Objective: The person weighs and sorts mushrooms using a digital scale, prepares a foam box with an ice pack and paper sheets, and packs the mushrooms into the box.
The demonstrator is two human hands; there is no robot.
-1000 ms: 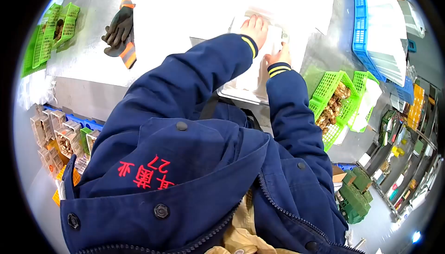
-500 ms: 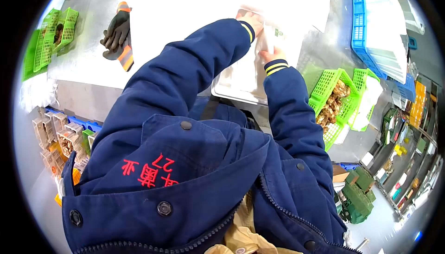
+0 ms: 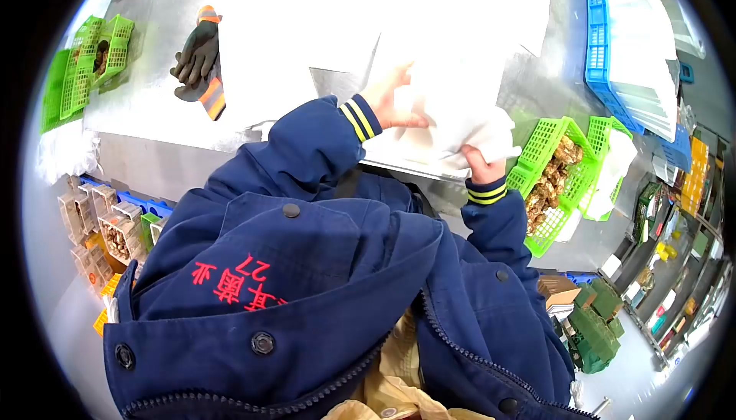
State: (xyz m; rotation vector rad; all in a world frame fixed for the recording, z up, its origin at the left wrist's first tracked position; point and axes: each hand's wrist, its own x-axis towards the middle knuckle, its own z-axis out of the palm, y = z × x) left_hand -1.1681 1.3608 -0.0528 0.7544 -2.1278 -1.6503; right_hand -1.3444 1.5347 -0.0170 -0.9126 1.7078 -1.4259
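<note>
A crumpled, soft white sheet [image 3: 468, 130] lies in front of me at the near edge of the table; glare hides much of its outline. My right hand [image 3: 484, 165] is closed on its near right corner, thumb on top. Left of the sheet, my left hand [image 3: 392, 102] has its thumb and fingers spread apart, with a white surface showing between them. Whether those fingertips touch the sheet is hard to tell in the glare.
Dark gloves with orange cuffs [image 3: 201, 59] lie at left. Green baskets [image 3: 115, 50] stand farther left. At right are a green basket of brown mushroom-like pieces [image 3: 553, 174] and a blue crate [image 3: 598, 52] with stacked white sheets [image 3: 640, 44]. The metal table's front edge [image 3: 146, 138] runs before me.
Both hands have come nearer to me and moved apart, the left leftward, the right rightward. The white tray with its green-printed piece no longer shows; a crumpled white sheet is in its place.
</note>
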